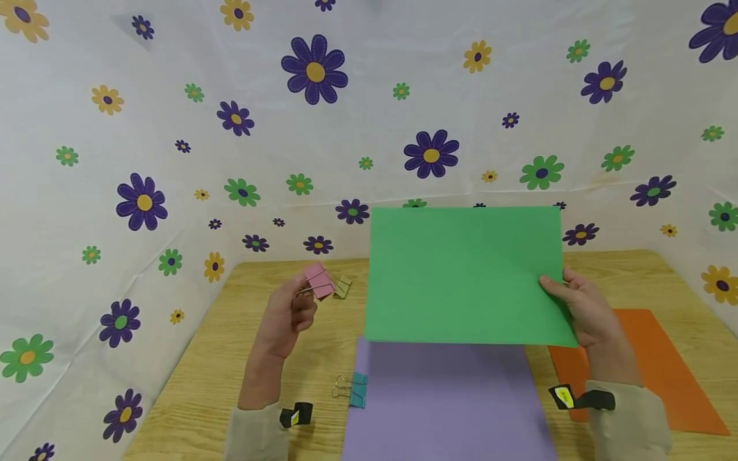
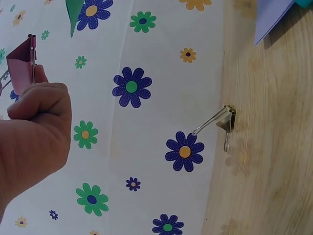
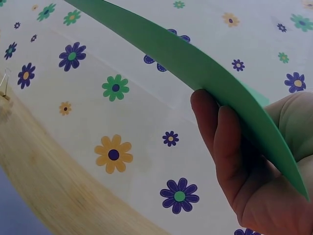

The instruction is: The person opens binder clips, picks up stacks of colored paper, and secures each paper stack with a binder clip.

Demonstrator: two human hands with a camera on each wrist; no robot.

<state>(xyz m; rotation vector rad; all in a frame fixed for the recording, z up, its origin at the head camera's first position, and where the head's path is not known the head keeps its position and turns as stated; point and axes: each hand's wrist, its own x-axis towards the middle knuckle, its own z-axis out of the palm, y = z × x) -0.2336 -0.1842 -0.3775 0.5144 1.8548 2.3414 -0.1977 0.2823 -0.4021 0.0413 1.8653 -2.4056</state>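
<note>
Paper (image 1: 464, 275), green, long axis left-right; right fingers (image 3: 227, 139) pinch it, left fingers (image 1: 303, 315) grip pink clip (image 1: 318, 280).

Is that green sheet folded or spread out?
Spread out: the green sheet shows one broad face with no visible crease, though it bows slightly; the right hand holds its edge.

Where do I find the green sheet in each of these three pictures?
Head: the green sheet is right of centre, held by the right hand.
Left wrist: only a corner, top edge, left of centre.
Right wrist: it curves from the top, left of centre, to the lower right.
Shared landmark: the flowered cloth behind.
</note>
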